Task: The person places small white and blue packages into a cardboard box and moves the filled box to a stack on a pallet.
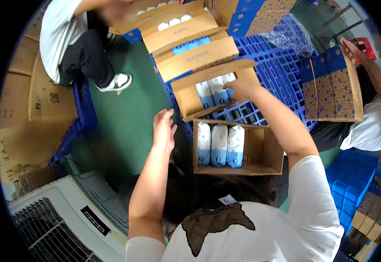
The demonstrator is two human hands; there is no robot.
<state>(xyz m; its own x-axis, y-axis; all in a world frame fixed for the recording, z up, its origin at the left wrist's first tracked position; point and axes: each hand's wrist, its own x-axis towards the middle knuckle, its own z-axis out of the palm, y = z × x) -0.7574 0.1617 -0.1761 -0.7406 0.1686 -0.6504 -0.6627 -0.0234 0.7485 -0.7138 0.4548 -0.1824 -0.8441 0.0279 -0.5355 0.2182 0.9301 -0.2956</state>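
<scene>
The near box [267, 150] sits just in front of the person's body, with three white-and-blue packs [219, 145] side by side in its left part and bare cardboard showing to the right of them, so it looks only partly filled. Beyond it, the farther box [186, 101], its flaps raised, holds at least three more blue-and-white packs [217, 89]. The right hand [238, 89] reaches over that box's right side, fingers curled down at the rightmost pack; whether they pinch it or merely touch it, I cannot tell. The left hand [164, 129] hangs left of both boxes, its fingers loosely spread and holding nothing. The work seems part-way through: the near box has its row begun and room left over, while packs also lie in the farther one; which way they are being moved does not show. Farther up, along the blue pallet [277, 78], another carton [199, 54] shows blue contents. At the right, a co-worker's hand [349, 50] rests at the top of a printed carton [330, 87].
</scene>
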